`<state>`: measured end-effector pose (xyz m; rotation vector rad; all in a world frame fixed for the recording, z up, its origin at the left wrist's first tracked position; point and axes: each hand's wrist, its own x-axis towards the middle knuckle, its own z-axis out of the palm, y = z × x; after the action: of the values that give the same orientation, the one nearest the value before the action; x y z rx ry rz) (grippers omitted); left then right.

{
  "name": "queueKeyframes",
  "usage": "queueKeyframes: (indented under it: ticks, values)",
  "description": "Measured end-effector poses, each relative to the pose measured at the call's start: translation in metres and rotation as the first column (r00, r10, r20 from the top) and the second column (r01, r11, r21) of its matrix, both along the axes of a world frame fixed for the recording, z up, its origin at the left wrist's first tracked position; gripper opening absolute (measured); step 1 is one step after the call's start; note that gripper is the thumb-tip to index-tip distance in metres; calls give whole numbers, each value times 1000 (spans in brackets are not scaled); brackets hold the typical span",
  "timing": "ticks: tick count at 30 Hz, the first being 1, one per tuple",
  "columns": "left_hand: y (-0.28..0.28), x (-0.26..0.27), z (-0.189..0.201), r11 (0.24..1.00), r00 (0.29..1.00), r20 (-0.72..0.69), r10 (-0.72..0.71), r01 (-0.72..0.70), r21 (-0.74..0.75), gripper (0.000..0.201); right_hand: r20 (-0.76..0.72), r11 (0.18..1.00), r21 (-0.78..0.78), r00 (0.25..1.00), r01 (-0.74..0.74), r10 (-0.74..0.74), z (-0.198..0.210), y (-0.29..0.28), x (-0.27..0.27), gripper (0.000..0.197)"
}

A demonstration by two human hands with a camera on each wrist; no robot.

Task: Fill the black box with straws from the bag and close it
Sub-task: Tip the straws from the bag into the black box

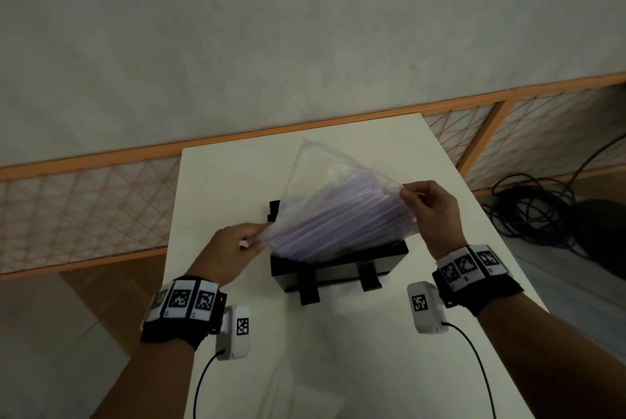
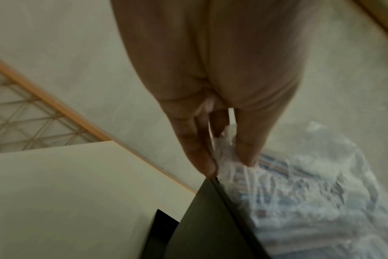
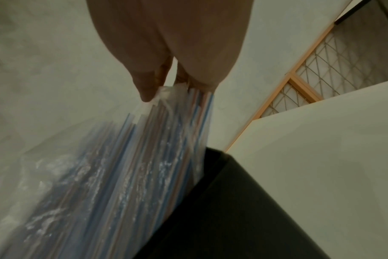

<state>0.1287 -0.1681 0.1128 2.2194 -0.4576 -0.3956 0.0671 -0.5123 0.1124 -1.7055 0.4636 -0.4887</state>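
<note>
Reaching forward from the near edge of the white tabletop [image 1: 237,181], both forearms angle inward in the head view. The left hand [image 1: 230,254] pinches the lower left corner of a clear plastic bag [image 1: 325,188] of striped straws [image 1: 335,225]; the right hand [image 1: 432,212], raised higher, pinches its right corner. The bag slants over the open black box [image 1: 338,269], which stands mid-tabletop.

From the left wrist, the left hand [image 2: 213,87] points downward, its fingertips [image 2: 205,163] nipping crinkled bag [image 2: 299,184] film just above the box [image 2: 210,219] edge.

From the right wrist, the right hand [image 3: 166,43] hangs fingers-down, thumb and fingers squeezing the bag [image 3: 55,175] top where straws [image 3: 144,157] end, beside the box [image 3: 233,210] wall.
</note>
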Motion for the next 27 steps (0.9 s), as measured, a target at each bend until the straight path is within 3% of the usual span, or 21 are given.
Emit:
queueKeyframes:
  ticks: [6,8,12,13,17,21,24,27]
  values:
    - [-15,-1,-1,990,989,51,140,-142,26,38,-41,998,-49,998,-50,48,10,-3,3,12]
    - [-16,1,-1,977,975,54,214,-212,-38,22,-54,997,-36,996,-70,68,12,-4,5,11]
    - [-17,2,-4,981,965,189,179,-161,-108,5,-96,980,-145,988,-137,124,10,-9,3,3]
    - [-17,2,-3,978,962,203,182,-157,-135,9,-115,972,-165,982,-165,147,9,-9,2,4]
    - [-19,3,2,987,982,115,153,-145,-69,30,-193,984,22,965,-178,179,0,-9,1,19]
    - [-20,3,-1,984,983,39,177,-177,-6,28,-236,969,207,954,-138,187,-5,-11,0,37]
    - [-24,5,1,989,989,50,141,-143,41,5,-224,967,150,946,-206,236,-3,-8,0,20]
    - [-29,5,3,995,991,109,78,-85,60,11,-201,966,-14,947,-257,249,2,-6,3,9]
